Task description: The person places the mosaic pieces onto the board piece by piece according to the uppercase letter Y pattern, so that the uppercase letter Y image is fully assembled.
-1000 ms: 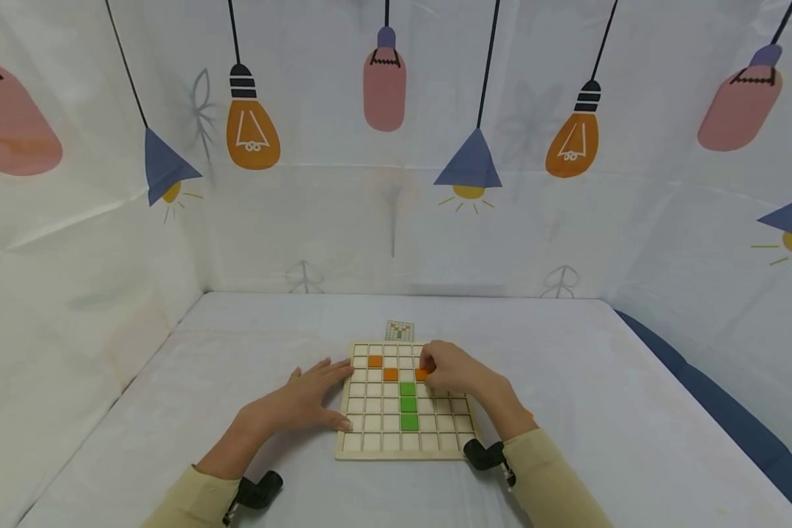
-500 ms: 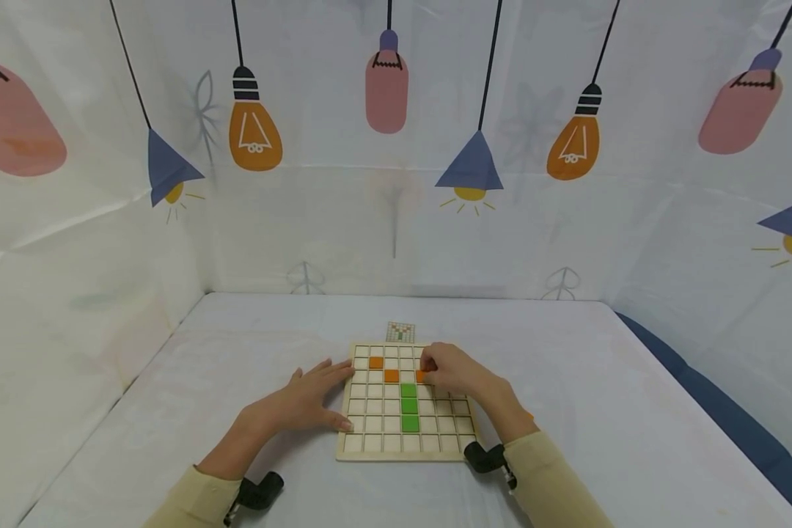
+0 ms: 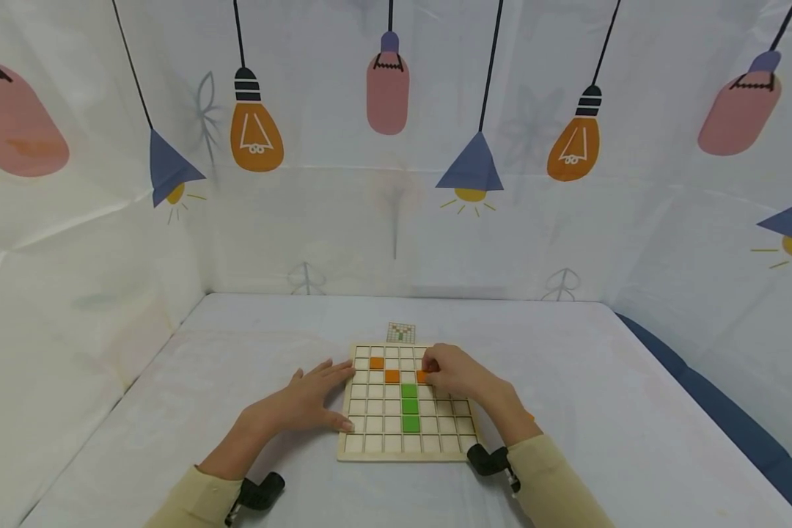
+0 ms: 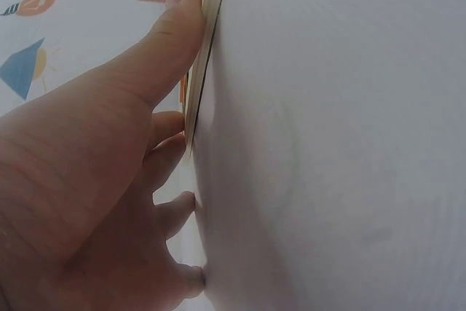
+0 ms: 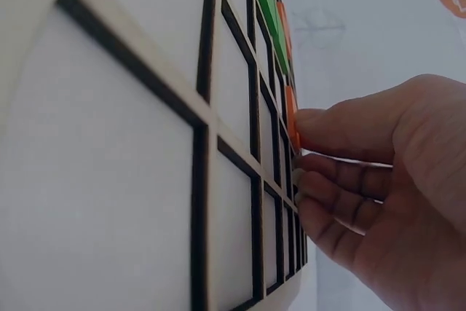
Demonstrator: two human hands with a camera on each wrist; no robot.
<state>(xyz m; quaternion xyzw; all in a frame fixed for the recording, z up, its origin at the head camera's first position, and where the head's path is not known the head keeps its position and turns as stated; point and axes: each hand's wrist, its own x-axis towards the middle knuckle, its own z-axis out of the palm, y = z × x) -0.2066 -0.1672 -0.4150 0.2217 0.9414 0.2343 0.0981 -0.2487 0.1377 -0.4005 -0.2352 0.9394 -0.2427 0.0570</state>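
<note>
A wooden grid board lies on the white table, with several square tiles set in its cells. Three green tiles form a column; an orange tile and another orange tile run diagonally to the upper left. My right hand is bent over the board's upper right part. Its thumb touches a third orange tile, with the fingers curled close beside it; the fingertips' far side is hidden. Spread along the left edge, my left hand rests thumb and fingertips on the board's rim.
A small pattern card lies just behind the board. Black wrist cameras sit at both cuffs, the right camera close to the board's lower right corner. A printed cloth wall rises behind the table.
The head view has shifted very slightly. Both hands stay at the same places on the board, and the tiles keep their cells.
</note>
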